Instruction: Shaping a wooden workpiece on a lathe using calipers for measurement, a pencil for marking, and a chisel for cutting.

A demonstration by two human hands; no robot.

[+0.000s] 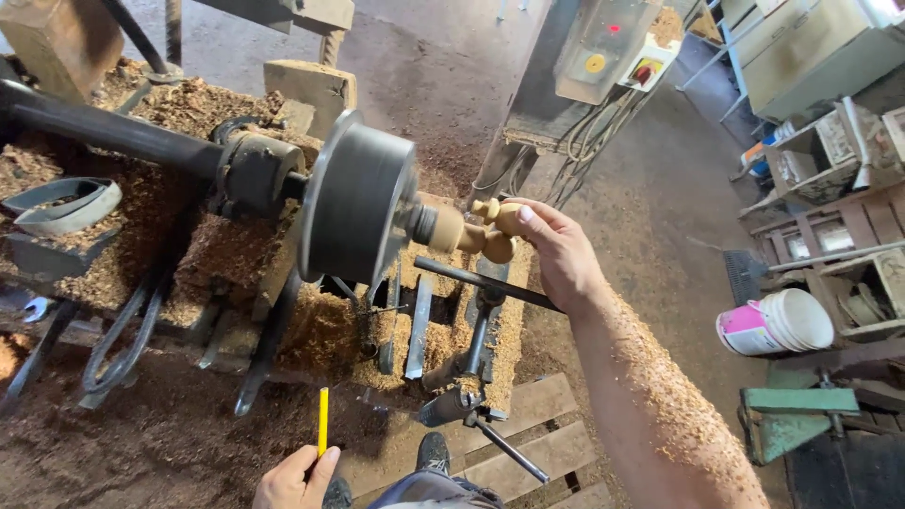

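While my right hand [556,250] closes its fingers around the turned wooden piece [485,231] on the lathe chuck [358,203], axis pointing nine o'clock, my left hand [294,479] pinches a yellow pencil [322,421] at six o'clock.

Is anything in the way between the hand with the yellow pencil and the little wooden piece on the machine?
Yes. Between the left hand and the wooden piece, the sawdust-covered bench and its metal tools lie in between.

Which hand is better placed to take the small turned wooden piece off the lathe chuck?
Probably the right hand: its fingers already touch the turned wooden piece at the lathe chuck. The left hand is low, holding a yellow pencil.
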